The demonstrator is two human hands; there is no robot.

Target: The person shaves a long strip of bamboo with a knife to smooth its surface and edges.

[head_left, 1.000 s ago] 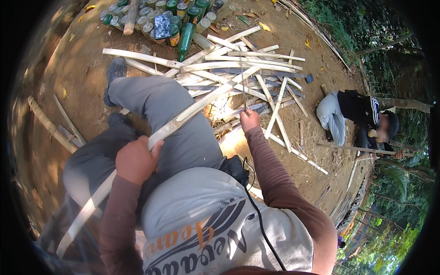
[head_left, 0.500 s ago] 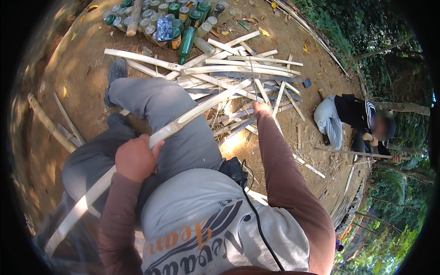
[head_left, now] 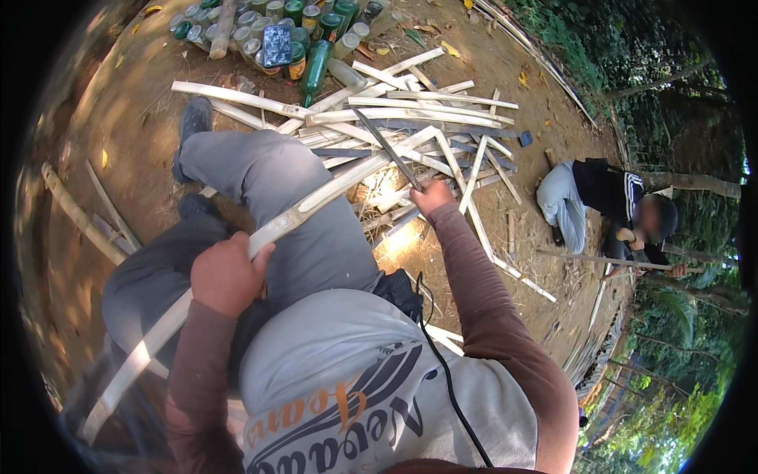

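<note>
Strip [head_left: 316,201]: pale, long and narrow; lying aslant across the lap, over the grey thigh [head_left: 339,245].
Long axis: running from low on the left, outside the left forearm, up and rightward past the thigh, away from the body.
Left hand [head_left: 229,272]: closed firmly around the strip, back of the hand up, thumb laid along the right edge; gripping on the near side of the thigh, with a long tail of strip trailing behind toward the lower left.
Right hand [head_left: 432,197]: closed around the handle of the knife [head_left: 384,144]; set just to the right of the strip's far stretch, not gripping the strip itself.
Knife: slim and dark, pointing up and leftward out of the fist; slanting across the strip's long axis, nearly square to it.
Crossing: on the far stretch, beyond the thigh and short of the far tip; perhaps touching the strip, perhaps held just above, hard to tell from overhead.
Nearer hand: right, by far, to the crossing and the far tip; left, to the thigh and the near tail.
Beyond the far tip: pile [head_left: 410,114] of similar pale lengths, crisscrossed on the bare earth, partly behind the knife in this view.
Bottles [head_left: 316,67]: green and clear, massed past the pile at the upper left, with a phone [head_left: 277,46] resting on top.
Co-worker [head_left: 604,186]: low to the ground, well apart on the right, with a long stick [head_left: 584,257] in hand.
</note>
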